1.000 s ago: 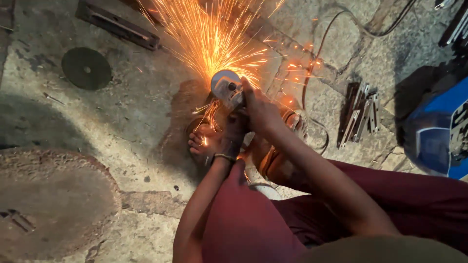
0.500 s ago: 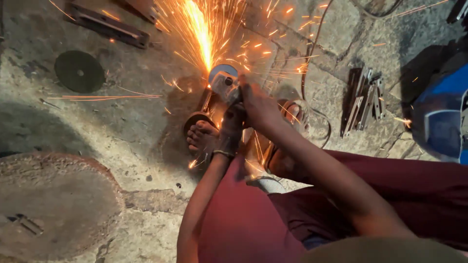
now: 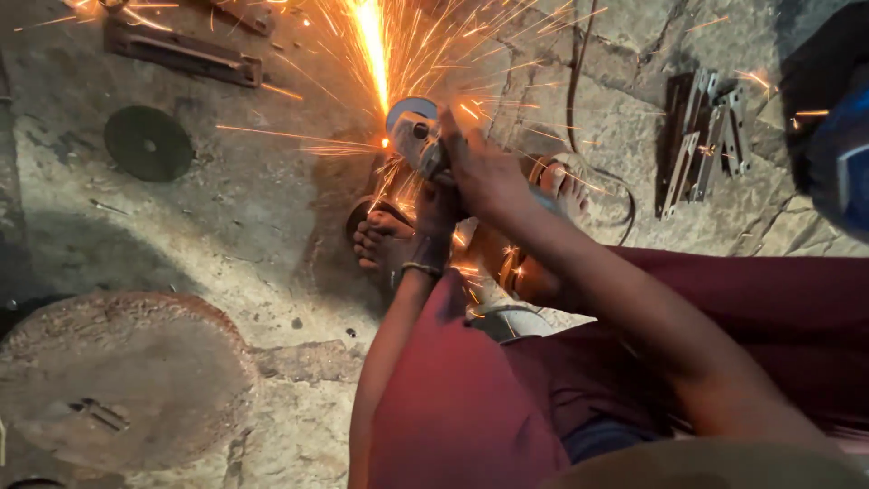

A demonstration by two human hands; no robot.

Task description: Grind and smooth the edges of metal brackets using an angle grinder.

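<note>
Both hands gripped the angle grinder [image 3: 415, 136] low over the stone floor [image 3: 272, 226]: the right hand [image 3: 484, 167] closed on its body, the left hand [image 3: 436, 210] beneath, steadying it while sparks [image 3: 373, 45] flew away forward.

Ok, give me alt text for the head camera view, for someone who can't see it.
Both hands, right hand and left hand, grip an angle grinder throwing orange sparks over a stone floor. A sandalled foot sits just below; a dark disc lies to the left.
</note>
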